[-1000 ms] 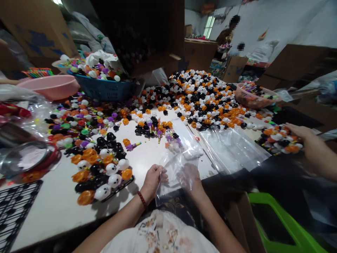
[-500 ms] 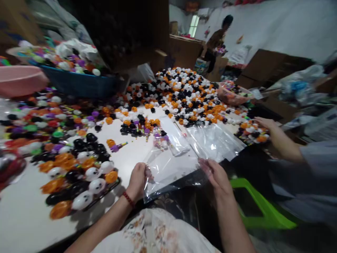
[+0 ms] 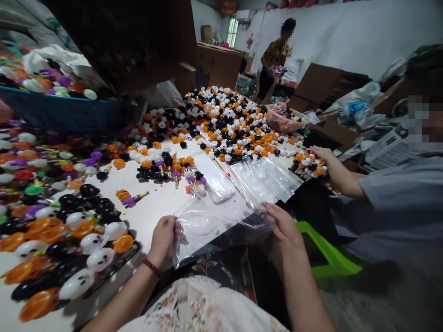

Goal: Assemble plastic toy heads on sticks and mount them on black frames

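A clear plastic bag (image 3: 207,226) is stretched between my hands over the table's front edge. My left hand (image 3: 165,240), with a red bead bracelet at the wrist, pinches the bag's left side. On the right side, my right hand (image 3: 284,226) has its fingers closed on the bag. Beyond it lie a stack of flat clear bags (image 3: 215,177) and more clear bags (image 3: 265,177). A small group of purple, orange and black toys (image 3: 195,180) sits just behind the held bag. One orange and purple toy (image 3: 131,197) lies apart to the left.
Rows of skull and pumpkin toys (image 3: 76,258) cover the left front. A large heap (image 3: 224,120) lies behind, near a blue basin (image 3: 69,110) and a pink basin (image 3: 284,121). A person in grey (image 3: 398,193) sits at right by a green stool (image 3: 328,253); another person (image 3: 275,55) stands behind.
The view has turned to the right, so the table's things appear further left. Both hands still hold the bag. The person at the back now faces more forward with a bowl.
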`<state>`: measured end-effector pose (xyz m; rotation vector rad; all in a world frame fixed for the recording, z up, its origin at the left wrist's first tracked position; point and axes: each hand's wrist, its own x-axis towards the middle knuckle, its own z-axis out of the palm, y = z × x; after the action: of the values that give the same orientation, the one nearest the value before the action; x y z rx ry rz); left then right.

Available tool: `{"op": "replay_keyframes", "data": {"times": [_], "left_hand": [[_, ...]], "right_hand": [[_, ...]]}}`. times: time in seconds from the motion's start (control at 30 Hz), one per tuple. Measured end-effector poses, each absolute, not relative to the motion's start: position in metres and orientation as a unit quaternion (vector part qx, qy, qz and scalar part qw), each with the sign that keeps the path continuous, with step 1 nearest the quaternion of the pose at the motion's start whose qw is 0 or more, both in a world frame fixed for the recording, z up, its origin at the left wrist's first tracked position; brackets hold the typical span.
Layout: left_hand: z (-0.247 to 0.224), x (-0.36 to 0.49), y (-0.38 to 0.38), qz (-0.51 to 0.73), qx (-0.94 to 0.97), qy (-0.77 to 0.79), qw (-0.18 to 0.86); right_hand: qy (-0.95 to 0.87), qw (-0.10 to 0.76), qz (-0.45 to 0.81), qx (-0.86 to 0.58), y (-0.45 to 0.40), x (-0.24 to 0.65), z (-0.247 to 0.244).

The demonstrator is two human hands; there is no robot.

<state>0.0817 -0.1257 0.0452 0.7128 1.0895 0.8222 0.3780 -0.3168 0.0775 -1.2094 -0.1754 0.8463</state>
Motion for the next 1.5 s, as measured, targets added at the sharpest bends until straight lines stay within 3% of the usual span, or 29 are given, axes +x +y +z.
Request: {"op": "replay_keyframes", "data": {"times": [0.17, 0.3, 0.4, 0.47, 0.63, 0.83, 0.93, 1.17, 1.33, 1.5], "left_hand": [[0.035, 0.082, -0.121, 0.368, 0.422, 0.505, 0.657], [0.041, 0.076, -0.123, 0.423, 0.632, 0.507, 0.406], [0.063, 0.073, -0.135, 0.437, 0.781, 0.371, 0.250], [0.079, 0.077, -0.147, 0.383, 0.834, 0.278, 0.284], [0.092, 0.100, -0.165, 0.194, 0.742, 0.279, 0.578], [0.075, 0.106, -0.166, 0.194, 0.571, 0.302, 0.738], [0.073, 0.101, -0.168, 0.233, 0.486, 0.349, 0.767], [0.089, 0.092, -0.156, 0.279, 0.274, 0.391, 0.833], [0.094, 0.084, -0.151, 0.306, 0.178, 0.319, 0.879], [0.096, 0.074, -0.154, 0.296, 0.318, 0.338, 0.835]], "right_hand": [[-0.113, 0.691, 0.396, -0.594, -0.320, 0.358, 0.082], [-0.141, 0.653, 0.387, -0.635, -0.317, 0.336, 0.082], [-0.207, 0.612, 0.377, -0.663, -0.309, 0.320, 0.085], [-0.255, 0.585, 0.381, -0.669, -0.301, 0.306, 0.089], [-0.371, 0.530, 0.377, -0.663, -0.275, 0.263, 0.100], [-0.441, 0.490, 0.365, -0.657, -0.263, 0.239, 0.097], [-0.402, 0.523, 0.388, -0.644, -0.265, 0.244, 0.090], [-0.150, 0.697, 0.438, -0.548, -0.264, 0.268, 0.078], [-0.039, 0.705, 0.534, -0.465, -0.268, 0.289, 0.072], [-0.060, 0.670, 0.540, -0.506, -0.264, 0.300, 0.082]]}}
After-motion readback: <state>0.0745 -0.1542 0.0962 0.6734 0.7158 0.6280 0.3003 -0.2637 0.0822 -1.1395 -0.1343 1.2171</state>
